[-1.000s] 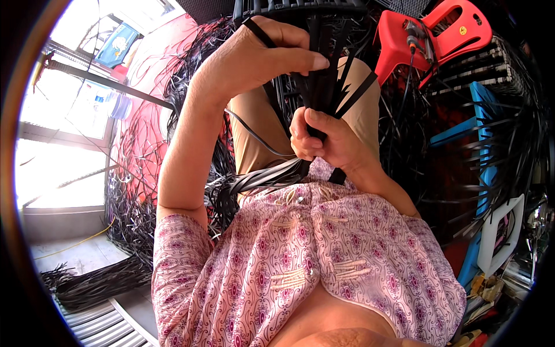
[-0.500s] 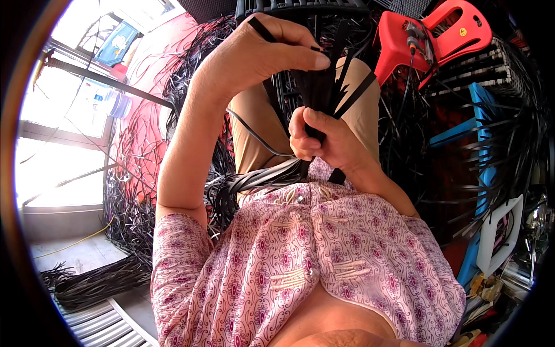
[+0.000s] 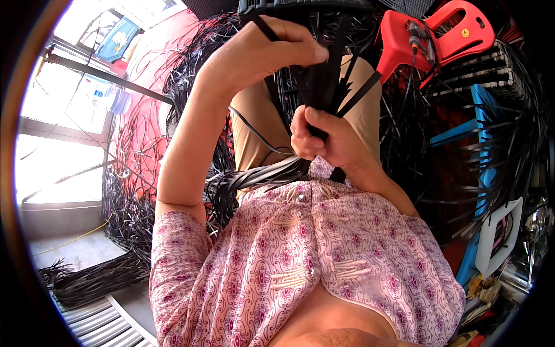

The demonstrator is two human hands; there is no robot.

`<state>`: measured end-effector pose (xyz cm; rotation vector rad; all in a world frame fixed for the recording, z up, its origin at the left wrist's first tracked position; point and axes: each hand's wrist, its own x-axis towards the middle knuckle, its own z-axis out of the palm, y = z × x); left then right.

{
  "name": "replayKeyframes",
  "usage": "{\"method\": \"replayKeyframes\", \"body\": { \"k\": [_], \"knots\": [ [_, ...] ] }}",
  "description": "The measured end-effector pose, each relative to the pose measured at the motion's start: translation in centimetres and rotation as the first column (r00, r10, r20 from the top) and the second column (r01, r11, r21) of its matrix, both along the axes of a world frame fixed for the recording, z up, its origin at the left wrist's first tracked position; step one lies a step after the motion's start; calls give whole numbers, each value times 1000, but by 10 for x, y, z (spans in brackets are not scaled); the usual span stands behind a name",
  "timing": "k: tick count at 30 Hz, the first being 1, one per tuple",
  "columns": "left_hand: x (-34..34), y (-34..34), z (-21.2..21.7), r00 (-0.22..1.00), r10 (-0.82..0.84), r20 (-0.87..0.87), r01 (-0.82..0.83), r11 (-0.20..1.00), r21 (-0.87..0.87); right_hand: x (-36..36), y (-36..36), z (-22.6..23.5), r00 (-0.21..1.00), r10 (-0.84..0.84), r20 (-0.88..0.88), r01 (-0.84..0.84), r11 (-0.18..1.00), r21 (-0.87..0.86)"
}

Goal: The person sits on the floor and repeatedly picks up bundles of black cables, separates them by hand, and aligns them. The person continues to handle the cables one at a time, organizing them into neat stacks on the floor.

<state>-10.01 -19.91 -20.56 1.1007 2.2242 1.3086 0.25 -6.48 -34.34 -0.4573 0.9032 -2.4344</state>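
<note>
A bundle of flat black strips [image 3: 321, 87] fans upward between my knees. My right hand [image 3: 332, 136] is wrapped round its lower part, thumb laid over the front. Above and to the left, my left hand [image 3: 272, 55] is bent over with thumb and fingertips pressed together at the bundle's upper left side. One black strip [image 3: 265, 28] runs behind the left fingers, and the pinch appears to be on it, though the fingertips partly hide it. More grey-black strips [image 3: 266, 175] lie across my lap at the waist, trailing left.
A red plastic chair [image 3: 399, 43] holding a corded tool [image 3: 414, 41] stands at the far right. Beside it are a blue plastic frame [image 3: 483, 150] and a white frame [image 3: 502, 237]. Tangled black strips [image 3: 133, 214] cover the floor on the left. A slatted metal surface [image 3: 101, 324] lies lower left.
My left hand's thumb and fingers have drawn closer together beside the bundle's top. My right hand keeps its hold in nearly the same place.
</note>
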Motion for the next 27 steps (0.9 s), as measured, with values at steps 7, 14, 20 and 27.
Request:
{"method": "replayKeyframes", "body": {
  "k": [7,14,20,27],
  "knots": [
    [-3,-26,18,971,187,-148,-158,970,184,-4,4,-2,999,-37,-21,36,998,-47],
    [-3,-24,23,985,130,-117,-115,985,130,-4,3,-2,998,-27,-57,25,999,-35],
    [-1,-9,21,998,45,-53,-44,999,28,-5,3,-2,996,-9,-91,5,999,-48],
    [0,4,8,989,-79,-122,88,993,73,-4,4,-3,993,-33,-115,27,998,-51]
  ]
}}
